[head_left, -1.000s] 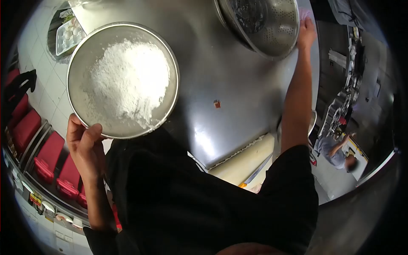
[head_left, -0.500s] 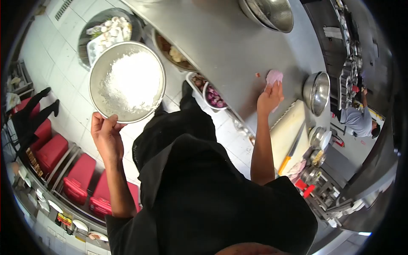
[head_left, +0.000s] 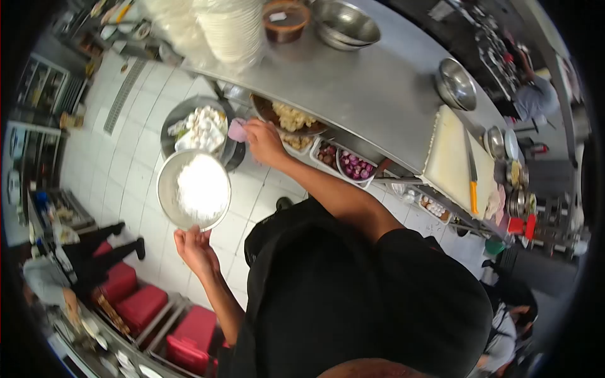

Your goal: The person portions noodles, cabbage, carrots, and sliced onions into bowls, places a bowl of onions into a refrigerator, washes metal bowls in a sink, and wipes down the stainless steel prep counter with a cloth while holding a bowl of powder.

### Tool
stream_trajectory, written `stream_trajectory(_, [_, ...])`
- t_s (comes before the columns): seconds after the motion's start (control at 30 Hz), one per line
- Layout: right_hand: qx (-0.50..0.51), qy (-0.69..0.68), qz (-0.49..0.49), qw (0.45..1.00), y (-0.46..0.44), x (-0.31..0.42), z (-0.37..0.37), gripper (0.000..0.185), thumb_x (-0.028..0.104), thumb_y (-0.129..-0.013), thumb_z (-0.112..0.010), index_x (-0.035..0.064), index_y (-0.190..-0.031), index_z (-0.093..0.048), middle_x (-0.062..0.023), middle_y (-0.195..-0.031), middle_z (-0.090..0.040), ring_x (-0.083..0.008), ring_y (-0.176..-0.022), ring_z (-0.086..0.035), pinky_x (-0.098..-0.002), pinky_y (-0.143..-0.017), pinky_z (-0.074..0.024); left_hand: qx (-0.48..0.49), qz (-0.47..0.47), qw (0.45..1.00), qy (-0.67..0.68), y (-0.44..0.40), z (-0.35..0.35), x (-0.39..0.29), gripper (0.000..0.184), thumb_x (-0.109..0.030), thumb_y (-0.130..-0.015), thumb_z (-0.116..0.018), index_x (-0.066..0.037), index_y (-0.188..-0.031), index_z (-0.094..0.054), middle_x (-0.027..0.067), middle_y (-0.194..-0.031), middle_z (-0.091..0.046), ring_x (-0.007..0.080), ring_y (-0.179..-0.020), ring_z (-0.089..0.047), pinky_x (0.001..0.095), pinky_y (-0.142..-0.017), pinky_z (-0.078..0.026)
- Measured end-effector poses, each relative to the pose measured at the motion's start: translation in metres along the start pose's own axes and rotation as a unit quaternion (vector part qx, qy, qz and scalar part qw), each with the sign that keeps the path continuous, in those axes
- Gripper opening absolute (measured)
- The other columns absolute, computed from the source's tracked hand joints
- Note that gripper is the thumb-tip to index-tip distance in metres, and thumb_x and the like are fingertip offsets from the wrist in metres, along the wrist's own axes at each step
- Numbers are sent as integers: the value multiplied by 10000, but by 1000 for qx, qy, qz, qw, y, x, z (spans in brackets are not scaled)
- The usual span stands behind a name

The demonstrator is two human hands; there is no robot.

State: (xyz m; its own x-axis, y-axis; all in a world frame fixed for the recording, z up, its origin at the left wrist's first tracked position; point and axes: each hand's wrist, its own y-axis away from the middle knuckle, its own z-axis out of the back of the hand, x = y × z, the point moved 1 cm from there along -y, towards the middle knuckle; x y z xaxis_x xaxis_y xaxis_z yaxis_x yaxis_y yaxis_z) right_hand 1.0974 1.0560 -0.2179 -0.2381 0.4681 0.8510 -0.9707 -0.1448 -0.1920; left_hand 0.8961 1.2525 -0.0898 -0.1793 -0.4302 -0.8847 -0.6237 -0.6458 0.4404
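My left hand [head_left: 196,251] grips the near rim of a round metal bowl [head_left: 165,200] with a heap of white powder [head_left: 203,189] in it. The bowl is held out over the tiled floor, left of my body. My right hand [head_left: 265,142] is closed on a pink cloth [head_left: 238,130], held off the metal table's [head_left: 353,79] edge. Below the cloth and behind the bowl, a round bin [head_left: 169,142] holds eggshells and scraps [head_left: 205,129].
Metal bowls [head_left: 456,85], a white cutting board [head_left: 450,160] and an orange-handled knife [head_left: 472,183] lie on the table. Purple onions [head_left: 356,166] sit on a lower shelf. Red bins [head_left: 142,310] stand at the lower left. Co-workers [head_left: 50,277] are at left and right.
My right hand has moved left with the pink cloth, off the tabletop and toward the bin. The view has turned left. My left hand keeps hold of the bowl.
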Motion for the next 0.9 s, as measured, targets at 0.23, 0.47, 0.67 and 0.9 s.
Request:
stream_trajectory(0.23, [-197, 54, -145, 968, -39, -88, 149, 286, 45, -806, -528, 42, -1065, -649, -181, -1113, -626, -363, -969, -605, -449, -855, -474, -4, 21, 1000, 19, -4, 23, 1, 210, 31, -829, -536, -109, -845, -381, 29, -786, -521, 110, -663, -523, 259, -620, -500])
stream_trajectory(0.47, [-278, 248, -93, 923, -106, -206, 128, 269, 130, -859, -528, 90, -1097, -646, -161, -1207, -586, -313, -1042, -571, -412, -883, -427, -10, 7, 1000, 2, 7, 46, -9, 204, 28, -797, -546, -92, -901, -418, 62, -875, -544, 144, -690, -550, 283, -636, -513])
stream_trajectory(0.67, [164, 105, -13, 981, -42, 15, -2, 64, 87, -732, -614, 86, -775, -662, -158, -764, -638, -311, -801, -634, -510, -731, -412, 55, -40, 997, -37, -19, 31, -15, 218, -4, -807, -527, -35, -1012, -458, 125, -1073, -559, 231, -920, -594, 335, -751, -529])
stream_trajectory(0.9, [35, -99, 4, 994, 44, 2, 66, 381, -8, -754, -576, 72, -1115, -670, -134, -1095, -662, -280, -973, -644, -408, -914, -489, 97, -44, 993, -40, -10, -4, -29, 179, -6, -807, -527, -30, -968, -453, 131, -1064, -545, 235, -916, -580, 315, -780, -515])
